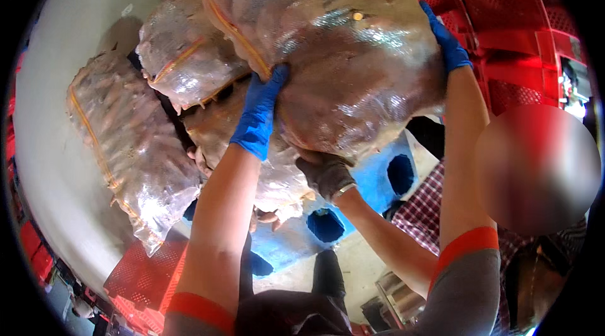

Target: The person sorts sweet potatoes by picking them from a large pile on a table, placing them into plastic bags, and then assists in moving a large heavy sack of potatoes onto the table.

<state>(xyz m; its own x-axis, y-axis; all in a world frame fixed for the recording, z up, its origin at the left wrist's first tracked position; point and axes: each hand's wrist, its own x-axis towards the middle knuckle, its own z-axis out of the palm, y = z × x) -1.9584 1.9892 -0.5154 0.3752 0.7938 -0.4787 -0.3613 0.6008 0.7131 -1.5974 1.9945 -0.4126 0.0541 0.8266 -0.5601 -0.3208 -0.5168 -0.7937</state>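
A large, bulging translucent sack point(353, 52) with an orange seam is held up in front of me, filled with brownish, root-like pieces. My left hand point(261, 112), in a blue glove, grips its near left side beside the seam. On the far right side, my blue-gloved right hand point(449, 40) presses against the sack, its fingertips partly hidden behind it. A co-worker's dark-gloved hand point(326, 175) supports the sack from beneath. Similar sacks lie below: one point(132, 147) at the left, another point(189, 56) farther back, and a third point(220, 128) partly covered.
A blue pallet point(368, 185) with round-cornered holes lies under the sacks. Red perforated crates point(510, 15) stand at the far right, and another red crate point(145, 279) sits at lower left. The co-worker in a checked shirt point(422, 210) is close on my right. Pale floor point(57, 109) extends left.
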